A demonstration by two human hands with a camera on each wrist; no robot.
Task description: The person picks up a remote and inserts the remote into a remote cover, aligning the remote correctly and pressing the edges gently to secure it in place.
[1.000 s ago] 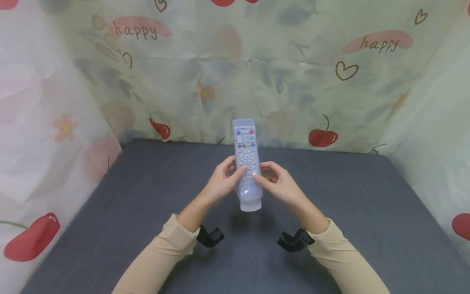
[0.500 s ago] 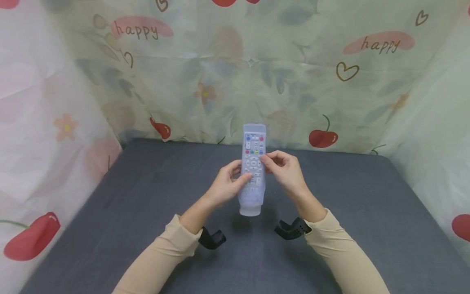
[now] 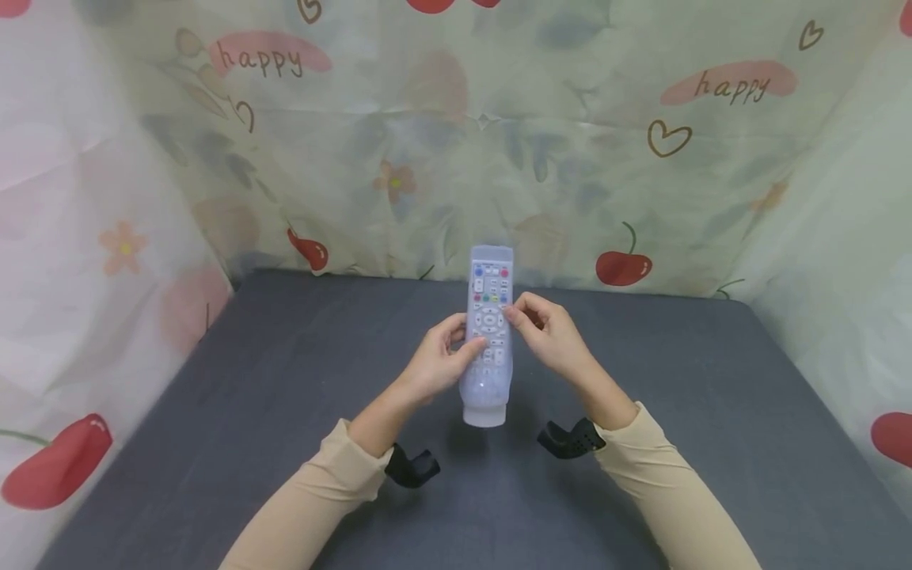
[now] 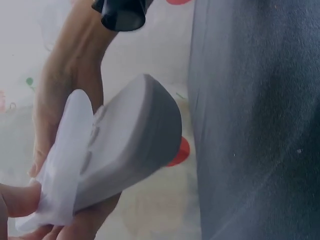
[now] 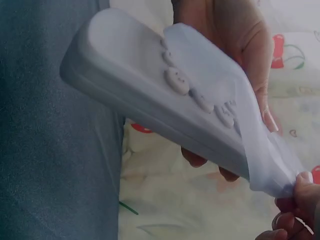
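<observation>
Both hands have hold of a pale remote control (image 3: 484, 416), upright above the table in the head view, with a translucent silicone cover (image 3: 486, 388) over most of it. My left hand (image 3: 438, 356) grips its left side, thumb on the lower keys and fingers behind. At the right edge beside the ring of keys, my right hand (image 3: 552, 332) pinches the cover between thumb and index finger. In the left wrist view, the bare near end of the remote control (image 4: 160, 125) sticks out past the loose cover (image 4: 67, 145). The right wrist view shows the cover (image 5: 215, 60) standing away from the keys.
Below the hands lies a dark grey table (image 3: 285, 340). A patterned curtain (image 3: 484, 158) rises behind and along both sides. Black wrist cameras hang under each wrist, the left one (image 3: 413, 467) and the right one (image 3: 570, 439).
My right hand has moved up the remote control's right edge from the lower keys. The remote control has shifted slightly right and down and stands straighter. My left hand keeps its grip.
</observation>
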